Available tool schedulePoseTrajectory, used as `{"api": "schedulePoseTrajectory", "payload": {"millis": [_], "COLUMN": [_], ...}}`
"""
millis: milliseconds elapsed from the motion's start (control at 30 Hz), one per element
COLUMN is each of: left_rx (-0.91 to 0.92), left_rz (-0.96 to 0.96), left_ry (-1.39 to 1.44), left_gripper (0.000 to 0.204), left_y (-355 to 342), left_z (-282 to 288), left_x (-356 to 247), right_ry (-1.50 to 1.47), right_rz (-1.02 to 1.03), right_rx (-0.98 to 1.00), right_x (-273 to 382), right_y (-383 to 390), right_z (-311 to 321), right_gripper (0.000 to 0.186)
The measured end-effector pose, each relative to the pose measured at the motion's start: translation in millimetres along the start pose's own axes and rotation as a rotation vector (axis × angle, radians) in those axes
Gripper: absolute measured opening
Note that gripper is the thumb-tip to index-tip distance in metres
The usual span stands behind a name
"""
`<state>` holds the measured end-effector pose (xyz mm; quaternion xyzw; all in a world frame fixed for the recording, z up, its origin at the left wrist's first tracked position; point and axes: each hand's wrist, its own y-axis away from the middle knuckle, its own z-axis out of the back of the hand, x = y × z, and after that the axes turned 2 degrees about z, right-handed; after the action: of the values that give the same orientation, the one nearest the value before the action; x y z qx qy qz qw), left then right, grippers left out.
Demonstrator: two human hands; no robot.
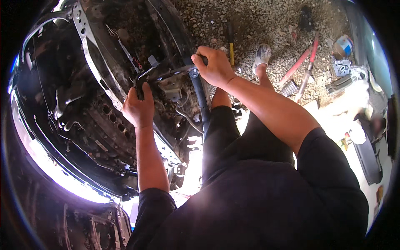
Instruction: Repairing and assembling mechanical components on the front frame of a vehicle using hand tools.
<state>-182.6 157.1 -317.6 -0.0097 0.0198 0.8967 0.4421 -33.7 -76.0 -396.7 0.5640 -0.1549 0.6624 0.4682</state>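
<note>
My left hand (pixel 137 104) is closed on a dark bent piece (pixel 141 83) over the open engine bay of a vehicle. Up and to the right, my right hand (pixel 214 66) is curled round a short black handle (pixel 203 59), just above a round bolted joint (pixel 194 73) on a dark tube (pixel 199 96). A dark bar (pixel 171 73) runs between the two hands; whether it joins what they hold is unclear. A pale metal crossmember (pixel 85 50) passes just left of my left hand.
On the gravel (pixel 250 25) lie a yellow-handled tool (pixel 231 52), red-handled tools (pixel 291 68), a round container (pixel 343 45) and metal parts (pixel 341 66). My sandalled foot (pixel 261 58) rests there. A dark panel (pixel 83 227) lies at lower left, assorted items (pixel 366 158) at right.
</note>
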Motion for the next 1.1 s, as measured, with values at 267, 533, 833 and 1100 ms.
{"api": "schedulePoseTrajectory", "payload": {"millis": [267,533,833,1100], "left_rx": [-0.034,0.011,0.306,0.305], "left_rz": [-0.065,-0.049,0.25,0.236], "left_ry": [-0.108,-0.114,0.467,0.254], "left_gripper": [0.044,0.056,0.036,0.027], "left_y": [-8.1,-3.7,-1.0,91.8], "left_z": [-4.0,-11.0,41.4,78.1], "left_x": [4.2,12.8,14.4,81.3], "right_ry": [0.115,-0.106,-0.452,-0.348], "right_rz": [-0.209,-0.506,-0.456,-0.429], "right_rx": [0.224,0.356,0.053,0.446], "right_x": [2.9,-22.3,-59.7,-21.0], "right_y": [-65.8,-50.6,37.0,90.9], "right_z": [2.4,-10.2,51.3,148.1], "right_gripper": [0.031,0.03,0.033,0.023]}}
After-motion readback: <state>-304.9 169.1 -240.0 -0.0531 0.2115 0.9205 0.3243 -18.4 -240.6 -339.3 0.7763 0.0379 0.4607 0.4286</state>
